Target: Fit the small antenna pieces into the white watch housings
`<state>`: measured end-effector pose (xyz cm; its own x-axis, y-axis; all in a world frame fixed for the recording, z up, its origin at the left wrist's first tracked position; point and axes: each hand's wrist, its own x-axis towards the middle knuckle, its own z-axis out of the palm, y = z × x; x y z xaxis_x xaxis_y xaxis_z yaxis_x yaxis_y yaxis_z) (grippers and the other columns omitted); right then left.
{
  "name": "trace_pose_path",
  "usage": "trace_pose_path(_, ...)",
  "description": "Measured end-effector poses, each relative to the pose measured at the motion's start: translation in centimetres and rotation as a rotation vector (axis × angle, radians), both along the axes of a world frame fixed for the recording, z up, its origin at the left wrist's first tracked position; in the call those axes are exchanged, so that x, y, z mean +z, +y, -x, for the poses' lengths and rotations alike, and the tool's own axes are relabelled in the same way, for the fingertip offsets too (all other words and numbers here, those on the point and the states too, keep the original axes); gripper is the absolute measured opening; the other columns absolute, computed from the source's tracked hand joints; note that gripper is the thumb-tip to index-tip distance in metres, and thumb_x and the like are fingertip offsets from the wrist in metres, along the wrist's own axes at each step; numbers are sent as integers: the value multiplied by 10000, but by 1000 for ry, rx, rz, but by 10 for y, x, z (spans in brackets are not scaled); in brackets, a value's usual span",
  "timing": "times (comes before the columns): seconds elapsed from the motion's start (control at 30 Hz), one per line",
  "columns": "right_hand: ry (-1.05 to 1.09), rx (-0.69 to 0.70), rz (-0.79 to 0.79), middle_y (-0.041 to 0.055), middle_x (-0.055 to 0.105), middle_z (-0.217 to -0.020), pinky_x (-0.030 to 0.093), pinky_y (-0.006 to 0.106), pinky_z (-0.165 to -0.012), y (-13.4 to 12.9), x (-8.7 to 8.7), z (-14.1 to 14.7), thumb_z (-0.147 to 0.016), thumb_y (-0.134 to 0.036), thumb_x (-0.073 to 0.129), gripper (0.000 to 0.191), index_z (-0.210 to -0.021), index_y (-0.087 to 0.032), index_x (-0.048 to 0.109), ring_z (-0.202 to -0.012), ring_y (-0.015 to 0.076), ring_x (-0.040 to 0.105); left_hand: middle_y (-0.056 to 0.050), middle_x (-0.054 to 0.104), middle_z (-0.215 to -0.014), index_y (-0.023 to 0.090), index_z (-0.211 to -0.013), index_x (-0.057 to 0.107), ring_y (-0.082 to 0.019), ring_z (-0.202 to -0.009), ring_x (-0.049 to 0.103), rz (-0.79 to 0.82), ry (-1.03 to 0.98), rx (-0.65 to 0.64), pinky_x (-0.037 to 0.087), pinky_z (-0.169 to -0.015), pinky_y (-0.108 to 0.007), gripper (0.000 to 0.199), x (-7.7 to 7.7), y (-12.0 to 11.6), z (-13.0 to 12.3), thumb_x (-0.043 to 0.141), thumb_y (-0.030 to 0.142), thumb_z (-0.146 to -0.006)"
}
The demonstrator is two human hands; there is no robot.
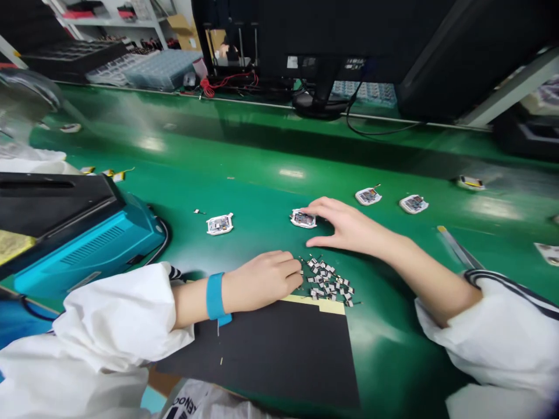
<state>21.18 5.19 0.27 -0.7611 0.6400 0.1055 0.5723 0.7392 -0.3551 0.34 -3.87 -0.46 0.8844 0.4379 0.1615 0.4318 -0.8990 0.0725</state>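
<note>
Circuit module (pixel 303 219) in a white frame was touched by the open right hand (pixel 345 227) on the green workbench (pixel 262 174); the closed left hand (pixel 262 281), any grip unseen, was rested beside a heap of small components (pixel 327 281), placed within reach of both hands.

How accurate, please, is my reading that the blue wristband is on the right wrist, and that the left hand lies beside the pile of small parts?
Not quite: the blue wristband is on the left wrist, not the right, as the head view shows. The left hand does lie beside the pile of small parts.
</note>
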Motion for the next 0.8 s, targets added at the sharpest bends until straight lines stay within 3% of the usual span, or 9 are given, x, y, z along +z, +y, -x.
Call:
trace_pose_path(0.17, 180, -108, 14, 96, 451, -1065, 443, 315, -809, -9, -28, 14, -736, -424, 553, 519, -1164, -150, 446, -938, 178, 486, -21, 565, -795, 127, -796, 547, -123, -773, 496, 282, -82, 47, 430, -708, -224, 157, 6, 5, 5, 402, 169, -840)
trace_pose_path(0.27, 231, -117, 16, 96, 460, -1057, 445, 305, -790, -5, -36, 12, -732, -407, 563, 529, -1167, -133, 437, -925, 173, 487, -22, 566, -868, 132, -849, 550, -112, -832, 508, 380, -179, 109, 424, -765, -221, 152, 8, 9, 5, 399, 126, -831)
trace_pose_path(0.37, 231, -98, 12, 92, 470, -1042, 434, 307, -802, -5, -35, 11, -743, -387, 555, 477, -1135, -131, 463, -936, 175, 484, -21, 570, -912, 161, -932, 567, -106, -832, 515, 355, -239, 171, 429, -757, -224, 215, 5, 13, 5, 377, 117, -841)
trace_pose_path(0.47, 246, -96, 13, 88, 476, -1036, 429, 306, -809, -5, -33, 11, -744, -380, 555, 462, -1124, -131, 472, -931, 173, 490, -11, 586, -919, 209, -950, 592, -107, -817, 520, 293, -226, 134, 439, -724, -219, 235, -1, 17, 5, 386, 154, -850)
trace_pose_path(0.6, 248, -99, 16, 84, 480, -1023, 426, 298, -810, -5, -33, 12, -746, -369, 553, 451, -1119, -125, 486, -928, 170, 493, -19, 606, -875, 172, -900, 606, -108, -816, 523, 218, -237, 92, 446, -736, -211, 179, -6, 20, 5, 442, 189, -832)
trace_pose_path(0.8, 264, -106, 13, 85, 489, -1015, 433, 317, -802, -4, -35, 11, -752, -360, 542, 417, -1107, -144, 500, -918, 180, 502, -14, 617, -844, 139, -848, 592, -105, -791, 549, 214, -245, 142, 455, -728, -213, 132, -7, 19, 6, 469, 180, -819)
